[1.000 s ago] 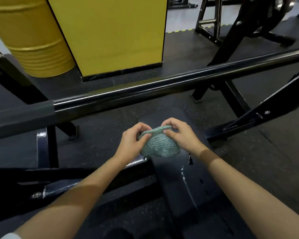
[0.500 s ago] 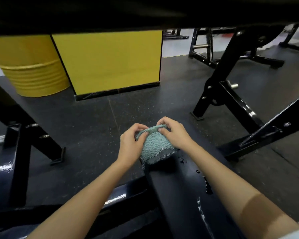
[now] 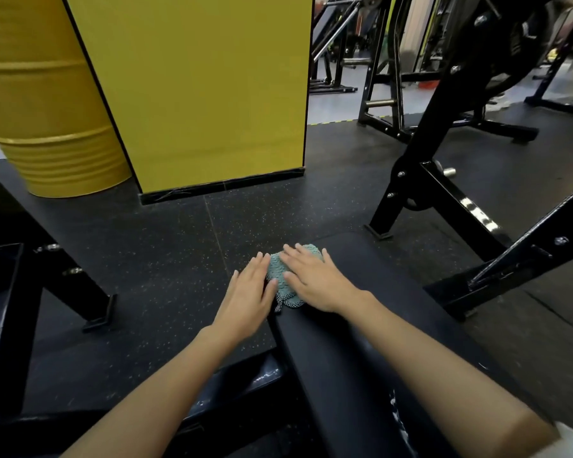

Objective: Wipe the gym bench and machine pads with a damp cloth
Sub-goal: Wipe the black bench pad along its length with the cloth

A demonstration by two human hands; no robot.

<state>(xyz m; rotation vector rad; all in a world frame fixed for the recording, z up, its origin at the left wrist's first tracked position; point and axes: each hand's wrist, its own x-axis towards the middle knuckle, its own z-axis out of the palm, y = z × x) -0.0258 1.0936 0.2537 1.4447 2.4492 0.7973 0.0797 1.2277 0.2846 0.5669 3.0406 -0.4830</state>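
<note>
your left hand (image 3: 248, 294) and right hand (image 3: 315, 281) are both flat, fingers straight and a little spread, nothing curled or pinched; both press down on the teal cloth (image 3: 276, 275); right hand covers most of the cloth's right side, left hand sits at its left side with the thumb edge on it; the cloth is bunched between and under your hands, at the far end of the black bench pad (image 3: 361, 332) near its left edge; a darker patterned corner of the cloth pokes out toward you and hangs just over that edge; the pad runs from your body away toward the hands; wet shine shows on the near part of the pad at the bottom of the view; speckled black rubber floor (image 3: 153, 259) all around; black rack frame (image 3: 444, 200) to your right; yellow pillar (image 3: 196, 94) ahead with a yellow drum (image 3: 47, 133) just beside it on the left; more gym machines in the far background, blurry
</note>
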